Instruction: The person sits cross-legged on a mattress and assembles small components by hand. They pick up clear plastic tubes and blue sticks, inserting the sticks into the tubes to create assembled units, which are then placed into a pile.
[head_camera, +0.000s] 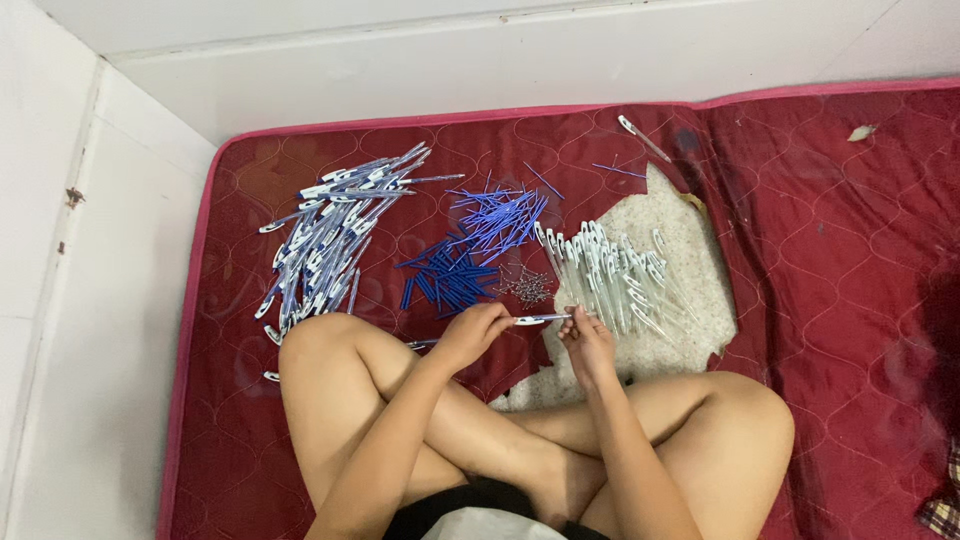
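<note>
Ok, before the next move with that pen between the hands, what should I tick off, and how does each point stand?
1. Left hand grips one end of the pen: ok.
2. Right hand on the other end: ok.
3. Pen held level over the mattress: ok.
4. White barrels close to the right hand: ok.
5. Blue refills, blue caps and springs in separate piles: ok.
6. Refill and spring already inside the pen: cannot tell.
</note>
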